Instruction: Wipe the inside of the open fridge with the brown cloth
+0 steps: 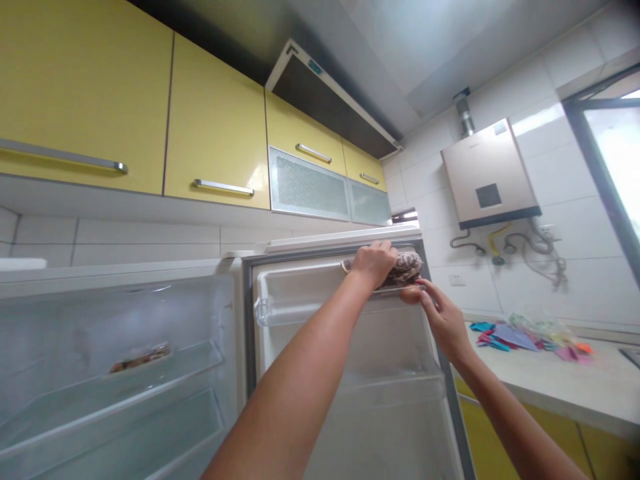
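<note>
My left hand [375, 263] is at the top shelf of the open fridge door [385, 340], its fingers closed on a brown and white patterned cloth [407, 267]. The cloth lies bunched along the right part of that shelf. Just below and to the right, my right hand [440, 317] reaches up to the shelf's right end, with thumb and fingers close to the shelf edge. A rounded orange-brown thing [411, 295] shows beside its fingertips; whether the fingers grip anything is unclear.
At left the fridge interior has glass shelves [125, 393] with a packaged item [141, 358] on one. Yellow cabinets [215, 120] hang above. A water heater [490, 175] is on the right wall, over a counter [550, 377] with colourful cloths [517, 337] and a plastic bag.
</note>
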Available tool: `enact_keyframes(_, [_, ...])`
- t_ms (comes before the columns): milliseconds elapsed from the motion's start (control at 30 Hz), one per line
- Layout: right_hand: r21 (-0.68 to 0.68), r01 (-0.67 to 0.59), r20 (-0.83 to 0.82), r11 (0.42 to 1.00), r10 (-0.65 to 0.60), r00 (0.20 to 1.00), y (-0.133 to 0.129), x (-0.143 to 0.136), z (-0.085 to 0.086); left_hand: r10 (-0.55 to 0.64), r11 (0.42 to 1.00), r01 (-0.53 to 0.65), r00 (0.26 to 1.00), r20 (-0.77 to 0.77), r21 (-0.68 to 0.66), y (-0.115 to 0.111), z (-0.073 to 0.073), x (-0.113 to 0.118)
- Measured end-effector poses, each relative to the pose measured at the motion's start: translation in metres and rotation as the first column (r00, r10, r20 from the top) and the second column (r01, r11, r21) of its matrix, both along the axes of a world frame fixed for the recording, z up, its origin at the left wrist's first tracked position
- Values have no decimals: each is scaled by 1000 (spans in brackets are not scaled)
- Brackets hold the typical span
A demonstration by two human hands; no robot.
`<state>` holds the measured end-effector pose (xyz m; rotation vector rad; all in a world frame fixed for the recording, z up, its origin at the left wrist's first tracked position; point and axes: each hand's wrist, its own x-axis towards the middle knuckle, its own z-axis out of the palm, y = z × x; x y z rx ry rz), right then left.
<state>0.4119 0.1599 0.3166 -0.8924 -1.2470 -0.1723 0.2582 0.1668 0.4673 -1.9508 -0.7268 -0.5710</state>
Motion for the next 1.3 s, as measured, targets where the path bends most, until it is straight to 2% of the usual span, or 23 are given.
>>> enact_keyframes(133, [24,22,18,999,-23,1000,1,-1,-1,23,1000,-24,1000,17,20,-1,1,-21])
enact_keyframes(267, [11,35,19,999,-35,999,2,-1,-2,83,996,-84,995,47,26,-8,2,-62])
enact_keyframes(367, [-3,46,30,999,-46,999,3,1,-4,145,989,-148,985,98,25,-14,2,-104])
enact_keyframes(567, [-22,80,35,997,-80,996,7,3,-6,261,961,-275,934,243,22,-27,-5,-206])
enact_keyframes(667, [-32,97,29,995,-96,995,7,3,-6,260,957,-292,857,445,2,-35,-12,-248])
enact_keyframes(800, [-44,125,33,991,-124,992,6,2,-6,230,956,-293,686,690,-27,-49,-24,-286])
enact_keyframes(1000, [-83,165,27,983,-164,986,4,2,-7,290,939,-323,556,779,-118,-77,-55,-331])
enact_keyframes(1067, [-89,167,18,982,-166,986,4,2,-8,297,945,-272,483,824,-181,-84,-71,-347])
enact_keyframes(1100, [-92,166,13,982,-165,986,4,3,-8,276,958,-197,436,856,-209,-87,-81,-354])
enact_keyframes(1167, [-102,154,0,983,-154,988,5,4,-10,192,974,57,293,937,-218,-91,-106,-366])
enact_keyframes(1233, [-108,134,-7,985,-135,991,6,4,-12,116,931,342,48,992,-125,-94,-138,-373])
enact_keyframes(1300, [-90,122,8,988,-121,993,8,3,-13,154,880,474,-239,959,-23,-98,-175,-375])
